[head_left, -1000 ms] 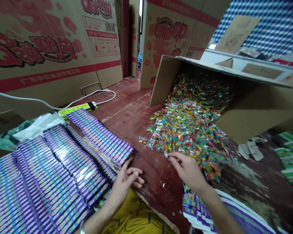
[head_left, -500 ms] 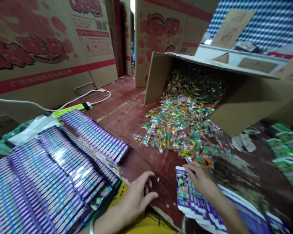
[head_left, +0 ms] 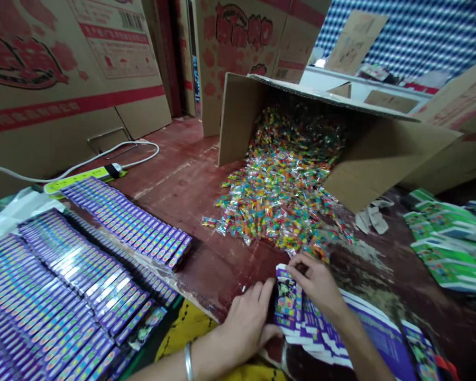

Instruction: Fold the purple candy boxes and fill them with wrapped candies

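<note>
My right hand pinches the top edge of a purple flat carton, the frontmost of a fanned row. Behind it, more flattened purple cartons overlap toward the lower right, partly under my right forearm. My left hand, with a silver bangle at the wrist, is at the carton's left side. Its fingers are stretched out and the thumb is apart; whether the fingertips touch the carton I cannot tell. Just beyond my right hand lies a heap of small clear-wrapped colourful candies, spilling from a tipped cardboard box.
Rows of filled purple boxes stand packed at the left, with another row behind. A yellow-green power strip with a white cable lies beyond. Green cartons and white gloves are at the right. Large cartons stand behind.
My left hand has moved right, up to the purple carton's left side. My right hand still pinches the top edge. The whole view has shifted slightly to the right.
</note>
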